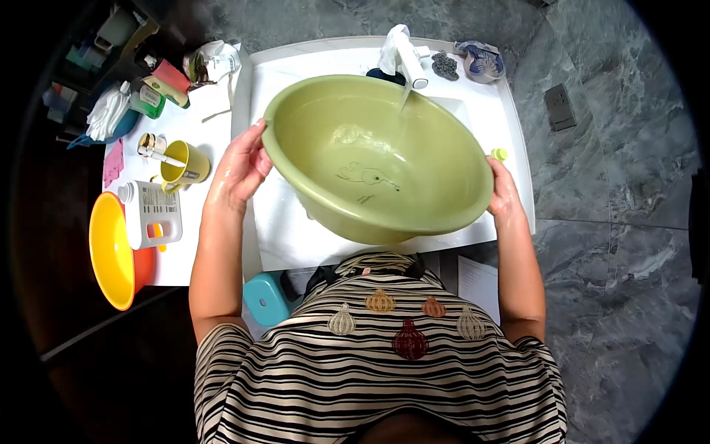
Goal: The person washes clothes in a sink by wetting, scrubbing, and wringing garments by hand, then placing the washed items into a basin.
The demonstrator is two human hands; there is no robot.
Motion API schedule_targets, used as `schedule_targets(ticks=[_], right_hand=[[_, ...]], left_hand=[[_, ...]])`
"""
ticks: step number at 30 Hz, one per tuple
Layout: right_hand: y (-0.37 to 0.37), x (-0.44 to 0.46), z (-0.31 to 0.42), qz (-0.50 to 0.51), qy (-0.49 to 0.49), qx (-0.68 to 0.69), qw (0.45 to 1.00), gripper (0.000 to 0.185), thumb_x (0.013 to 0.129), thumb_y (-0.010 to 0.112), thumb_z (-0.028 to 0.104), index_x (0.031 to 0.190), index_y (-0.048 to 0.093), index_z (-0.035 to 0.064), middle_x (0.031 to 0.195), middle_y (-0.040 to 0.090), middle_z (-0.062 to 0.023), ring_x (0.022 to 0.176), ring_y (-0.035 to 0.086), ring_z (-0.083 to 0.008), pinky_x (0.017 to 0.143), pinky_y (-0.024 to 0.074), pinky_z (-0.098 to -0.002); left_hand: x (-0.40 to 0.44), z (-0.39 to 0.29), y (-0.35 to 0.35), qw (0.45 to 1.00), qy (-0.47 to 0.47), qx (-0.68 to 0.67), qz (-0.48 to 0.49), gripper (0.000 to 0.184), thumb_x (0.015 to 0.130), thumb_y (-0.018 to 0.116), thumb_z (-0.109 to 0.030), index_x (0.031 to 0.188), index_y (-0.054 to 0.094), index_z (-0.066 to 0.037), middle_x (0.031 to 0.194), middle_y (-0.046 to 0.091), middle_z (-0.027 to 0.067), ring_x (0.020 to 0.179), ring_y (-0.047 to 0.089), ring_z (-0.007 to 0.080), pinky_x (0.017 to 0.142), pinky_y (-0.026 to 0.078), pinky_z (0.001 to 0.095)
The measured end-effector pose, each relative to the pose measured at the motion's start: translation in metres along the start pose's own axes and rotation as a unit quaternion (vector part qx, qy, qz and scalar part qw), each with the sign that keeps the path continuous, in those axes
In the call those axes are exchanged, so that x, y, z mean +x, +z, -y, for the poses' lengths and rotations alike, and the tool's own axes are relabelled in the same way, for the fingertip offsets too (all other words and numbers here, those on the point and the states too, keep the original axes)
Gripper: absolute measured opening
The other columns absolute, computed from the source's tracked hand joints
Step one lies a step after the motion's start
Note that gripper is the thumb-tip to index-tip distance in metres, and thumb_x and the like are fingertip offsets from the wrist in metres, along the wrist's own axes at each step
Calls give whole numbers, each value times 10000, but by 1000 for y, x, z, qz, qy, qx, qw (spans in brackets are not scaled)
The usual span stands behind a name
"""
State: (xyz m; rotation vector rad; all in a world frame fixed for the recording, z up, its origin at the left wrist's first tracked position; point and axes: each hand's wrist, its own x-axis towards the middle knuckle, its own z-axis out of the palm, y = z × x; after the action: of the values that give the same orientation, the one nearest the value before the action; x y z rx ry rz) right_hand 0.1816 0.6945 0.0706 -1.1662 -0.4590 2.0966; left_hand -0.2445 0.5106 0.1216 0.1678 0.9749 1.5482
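A large olive-green plastic basin (310,133) is tilted over the white sink, its inside facing me. My left hand (242,164) grips its left rim, with the fingers partly hidden under the edge. On the opposite side, my right hand (503,186) holds the right rim. Water runs from the white faucet (411,66) into the basin near its far rim. The basin's floor looks wet and shiny and carries a dark printed drawing. Most of the sink bowl (451,111) is hidden behind the basin.
Left of the sink stand a yellow mug (194,164), a white jug (164,200), an orange-yellow bowl (111,244) and several bottles (151,100). A dark scouring pad (444,66) and a patterned packet (483,62) lie behind the sink. A teal stool (267,299) is below.
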Motion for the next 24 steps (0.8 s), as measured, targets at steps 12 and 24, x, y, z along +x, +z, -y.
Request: schedule_targets(ticks=[12,24], right_hand=[[-8,53,-58,-4,42,-171,984,324,884,579,194,1069,574,-71,961,635,-138,809,636,-197,714,525,-290],[-10,55,-52,42,-10,-404,914,353,880,567,262,1027,588,-58,893,636,-90,767,605,-146,678,487,-268]], left_hand=[[-59,-4,63,987,90,129,38,427,935,522,-159,1314,407,-1,1015,637,49,803,638,72,635,551,182],[-87,19,80,965,174,182,-66,540,872,564,-60,1357,349,39,1039,617,40,742,591,52,607,471,165]])
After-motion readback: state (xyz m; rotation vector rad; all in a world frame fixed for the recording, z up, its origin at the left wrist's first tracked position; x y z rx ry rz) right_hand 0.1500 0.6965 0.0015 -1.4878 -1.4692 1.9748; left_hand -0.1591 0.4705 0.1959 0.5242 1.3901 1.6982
